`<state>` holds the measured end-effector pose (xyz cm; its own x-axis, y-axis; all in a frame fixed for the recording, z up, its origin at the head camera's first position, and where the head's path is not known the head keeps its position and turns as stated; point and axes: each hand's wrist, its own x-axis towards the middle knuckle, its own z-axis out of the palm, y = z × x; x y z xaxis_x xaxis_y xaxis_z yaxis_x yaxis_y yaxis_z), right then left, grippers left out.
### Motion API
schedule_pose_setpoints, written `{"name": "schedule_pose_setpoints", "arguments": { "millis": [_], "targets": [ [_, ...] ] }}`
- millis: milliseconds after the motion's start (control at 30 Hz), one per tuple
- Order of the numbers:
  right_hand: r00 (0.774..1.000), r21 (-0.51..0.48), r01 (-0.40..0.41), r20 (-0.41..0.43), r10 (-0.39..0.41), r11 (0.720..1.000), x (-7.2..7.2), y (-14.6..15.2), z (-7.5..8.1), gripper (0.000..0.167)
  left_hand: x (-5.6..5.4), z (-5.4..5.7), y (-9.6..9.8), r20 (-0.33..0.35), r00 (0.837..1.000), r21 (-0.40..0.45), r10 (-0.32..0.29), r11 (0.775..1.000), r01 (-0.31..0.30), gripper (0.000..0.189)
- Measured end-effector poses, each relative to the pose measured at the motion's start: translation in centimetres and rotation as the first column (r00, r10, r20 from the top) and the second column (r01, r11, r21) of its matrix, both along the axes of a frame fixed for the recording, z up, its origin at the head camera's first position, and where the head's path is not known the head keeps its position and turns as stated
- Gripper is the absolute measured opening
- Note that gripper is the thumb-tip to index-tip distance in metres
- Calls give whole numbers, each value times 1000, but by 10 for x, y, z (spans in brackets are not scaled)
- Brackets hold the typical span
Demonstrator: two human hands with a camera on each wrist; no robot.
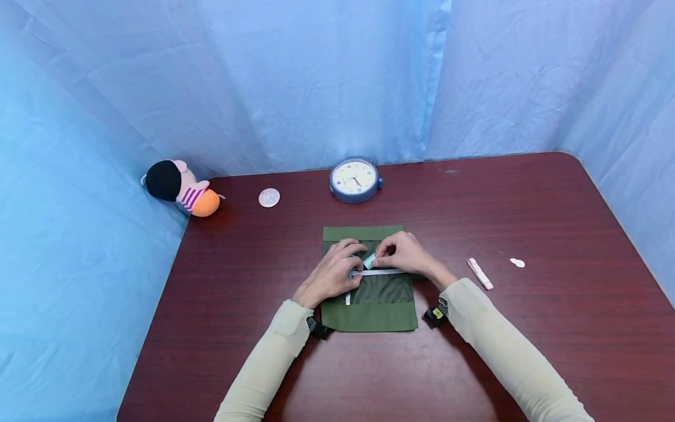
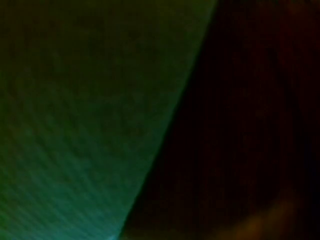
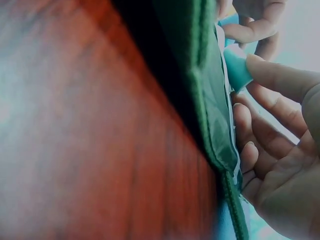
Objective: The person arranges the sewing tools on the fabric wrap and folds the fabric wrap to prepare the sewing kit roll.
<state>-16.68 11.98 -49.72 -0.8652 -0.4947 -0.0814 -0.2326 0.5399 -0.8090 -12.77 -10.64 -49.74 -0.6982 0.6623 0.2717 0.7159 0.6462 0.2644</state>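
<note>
A green fabric pouch (image 1: 369,317) with white strips, one running across its middle, lies flat on the table. Over that strip my right hand (image 1: 406,253) pinches a small pale-teal cylinder (image 3: 237,70) between thumb and fingertip; its other fingers bend along the pouch's edge. My left hand (image 1: 336,269) rests on the pouch's left half, thumb and forefinger curled together at the strip around a small blue piece (image 3: 230,22), mostly hidden by the fingers. The left wrist view is dark, with only green cloth (image 2: 75,140) filling its left part.
A blue round clock (image 1: 354,180) stands behind the pouch. A glittery disc (image 1: 269,197) and a plush doll (image 1: 181,187) are at the back left. To the right lie a pink-and-white tube (image 1: 480,274) and a small white piece (image 1: 517,262). Blue curtains (image 1: 327,76) border the table.
</note>
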Motion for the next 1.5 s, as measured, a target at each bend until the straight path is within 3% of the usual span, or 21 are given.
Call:
{"name": "schedule_pose_setpoints", "arguments": {
  "millis": [300,867,1500],
  "targets": [
    [999,-8,-28,28,28,1000,-2,-1,2,18,-1,0,-1,12,1000,9,-3,1000,3,7],
    [982,32,-174,83,170,984,-8,-1,8,11,-2,-1,-1,8,1000,28,-15,1000,15,8],
    [968,115,-231,125,217,966,-13,-5,15,15,-2,1,-3,11,1000,48,-5,999,5,10]
  ]
}}
